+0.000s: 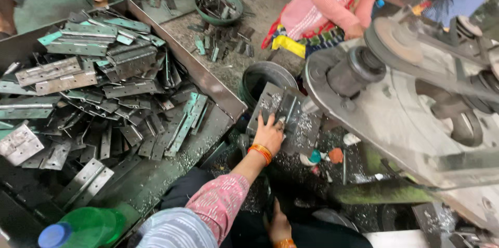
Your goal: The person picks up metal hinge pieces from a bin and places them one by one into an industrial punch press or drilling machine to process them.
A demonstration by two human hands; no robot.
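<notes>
On the metal hinge [280,106], left hand [268,134] spread flat.

Two of the person's own hands show: the left hand [269,134] and the right hand [279,225]. There is one large metal tray [218,92] heaped with more metal hinges [78,76] than can be counted, one green bottle with a blue cap [83,229], one round green basin [235,6] and one dark bucket [258,79]. One machine with a belt wheel [397,40] stands at the right, and parts of at least three other people show along the top edge.
</notes>
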